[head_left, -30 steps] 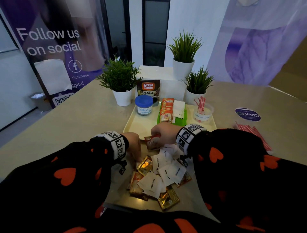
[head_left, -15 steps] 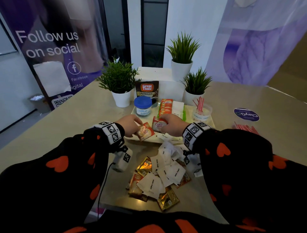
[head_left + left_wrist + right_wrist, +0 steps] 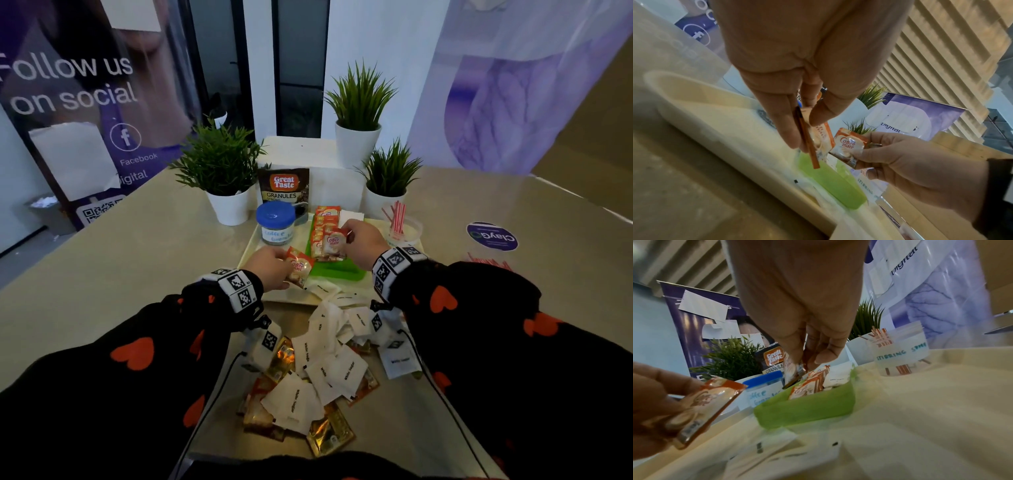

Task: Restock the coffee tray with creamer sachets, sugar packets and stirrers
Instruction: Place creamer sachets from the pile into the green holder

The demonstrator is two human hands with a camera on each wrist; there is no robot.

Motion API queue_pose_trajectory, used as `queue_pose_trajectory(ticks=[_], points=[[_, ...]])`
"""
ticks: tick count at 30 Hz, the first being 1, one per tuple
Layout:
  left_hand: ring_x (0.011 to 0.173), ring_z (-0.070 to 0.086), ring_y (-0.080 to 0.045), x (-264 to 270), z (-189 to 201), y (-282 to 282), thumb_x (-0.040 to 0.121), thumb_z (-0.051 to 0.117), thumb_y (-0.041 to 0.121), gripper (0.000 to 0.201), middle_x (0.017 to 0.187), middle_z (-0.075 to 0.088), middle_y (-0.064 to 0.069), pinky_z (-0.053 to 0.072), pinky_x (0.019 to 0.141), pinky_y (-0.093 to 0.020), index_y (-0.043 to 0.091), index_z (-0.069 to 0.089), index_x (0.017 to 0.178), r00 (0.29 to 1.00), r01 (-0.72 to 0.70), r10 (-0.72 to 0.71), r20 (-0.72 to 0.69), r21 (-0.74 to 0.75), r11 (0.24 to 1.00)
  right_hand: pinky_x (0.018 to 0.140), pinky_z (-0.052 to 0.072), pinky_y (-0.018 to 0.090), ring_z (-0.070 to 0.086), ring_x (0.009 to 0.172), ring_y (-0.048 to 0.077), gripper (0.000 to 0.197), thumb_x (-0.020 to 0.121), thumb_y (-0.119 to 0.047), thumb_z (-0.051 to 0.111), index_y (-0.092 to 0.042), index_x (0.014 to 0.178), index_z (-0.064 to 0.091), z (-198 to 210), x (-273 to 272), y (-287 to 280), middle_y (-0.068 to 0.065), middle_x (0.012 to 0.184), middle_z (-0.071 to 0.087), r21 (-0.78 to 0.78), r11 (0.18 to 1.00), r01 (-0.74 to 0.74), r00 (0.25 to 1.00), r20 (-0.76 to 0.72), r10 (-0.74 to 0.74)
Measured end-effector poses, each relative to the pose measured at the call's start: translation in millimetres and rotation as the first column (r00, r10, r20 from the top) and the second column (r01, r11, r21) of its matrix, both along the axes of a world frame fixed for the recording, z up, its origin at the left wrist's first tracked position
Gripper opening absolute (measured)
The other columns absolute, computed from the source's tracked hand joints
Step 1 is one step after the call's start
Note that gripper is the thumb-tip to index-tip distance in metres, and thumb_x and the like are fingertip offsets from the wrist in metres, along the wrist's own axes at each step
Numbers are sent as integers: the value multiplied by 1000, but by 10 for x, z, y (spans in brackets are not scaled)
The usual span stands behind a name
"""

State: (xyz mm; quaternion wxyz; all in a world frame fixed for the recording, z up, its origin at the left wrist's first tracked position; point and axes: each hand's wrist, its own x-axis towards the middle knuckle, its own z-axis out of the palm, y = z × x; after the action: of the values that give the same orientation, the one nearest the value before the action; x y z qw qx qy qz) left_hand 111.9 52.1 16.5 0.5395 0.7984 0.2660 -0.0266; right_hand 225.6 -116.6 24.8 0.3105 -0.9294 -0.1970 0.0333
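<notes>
My left hand (image 3: 282, 265) pinches a Coffee-mate creamer sachet (image 3: 300, 266) over the near left part of the cream tray (image 3: 249, 254). My right hand (image 3: 347, 237) pinches a second creamer sachet (image 3: 334, 242) just above the green bin (image 3: 337, 272), where a row of creamer sachets (image 3: 324, 219) stands. In the right wrist view that sachet (image 3: 792, 371) hangs upright over the bin (image 3: 807, 408). The left wrist view shows the left sachet (image 3: 807, 142) edge-on between thumb and fingers. A clear cup of red-striped stirrers (image 3: 399, 226) stands at the tray's right.
A loose pile of white sugar packets and sachets (image 3: 322, 373) lies on the table between my arms. More stirrers (image 3: 489, 263) lie at the right. A blue-lidded jar (image 3: 275, 222), a coffee granules pouch (image 3: 284, 186) and three potted plants (image 3: 222, 171) stand behind.
Both hands have risen from the pile and moved forward onto the tray, each carrying a creamer sachet. The right hand has gone on to above the green bin.
</notes>
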Motion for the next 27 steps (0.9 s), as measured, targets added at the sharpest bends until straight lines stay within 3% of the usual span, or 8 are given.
queue_pose_trajectory(ticks=[5,9,12,19,22,24,26,27], points=[[107,68,-29,144,-96,-13,98,55,9,29,124,65,-16,59,88,-45,6,62,126,999,-26,24,-42,-45,999,76,47,29,59,87,19,28,82,-6,79,-12,108,68,-92,127,90,0,91,62,-23,999,-25,997,-70,23],[105,69,-27,195,-151,-3,99,57,8,31,126,65,-14,60,87,-41,6,60,130,997,-43,37,-64,-94,995,85,57,36,66,93,24,34,73,-11,88,-13,97,63,-171,169,183,6,98,69,-52,999,5,996,-84,-9],[104,69,-25,197,-193,15,97,61,7,30,122,67,-11,60,86,-40,9,63,127,998,-33,28,-63,-80,996,90,56,40,64,101,26,36,74,-12,88,-12,99,62,-216,191,233,8,107,68,-69,997,27,995,-90,-33],[96,61,-16,185,-208,0,95,66,17,25,111,67,-2,52,94,-34,14,68,119,1000,-16,15,11,57,998,88,57,39,63,99,22,44,77,-26,88,-17,107,56,-301,261,253,1,107,63,-12,998,69,992,-106,-70],[96,62,-16,191,-190,0,94,67,15,18,111,69,-3,50,92,-33,13,70,112,998,-25,23,64,35,999,81,59,38,68,90,20,32,86,-41,78,-18,101,60,-264,262,221,2,101,70,105,993,51,992,-116,-39],[102,64,-20,203,-176,0,94,66,14,17,112,70,-4,51,97,-38,14,71,110,993,-45,43,113,10,999,69,58,32,72,81,18,37,91,-49,69,-14,101,67,-188,226,178,8,97,75,239,971,1,974,-222,54],[105,66,-24,235,-165,-9,93,66,12,17,110,72,-6,53,97,-42,12,72,109,984,-65,65,165,-5,998,58,52,25,72,75,16,41,88,-47,73,-8,103,72,-109,179,119,11,95,77,329,944,-31,919,-362,156],[104,67,-24,251,-153,-22,93,65,11,18,109,72,-6,55,93,-40,13,72,110,979,-69,70,189,-12,998,55,50,24,71,73,17,37,85,-38,80,-5,102,73,-88,168,89,13,93,77,344,938,-49,897,-397,192]])
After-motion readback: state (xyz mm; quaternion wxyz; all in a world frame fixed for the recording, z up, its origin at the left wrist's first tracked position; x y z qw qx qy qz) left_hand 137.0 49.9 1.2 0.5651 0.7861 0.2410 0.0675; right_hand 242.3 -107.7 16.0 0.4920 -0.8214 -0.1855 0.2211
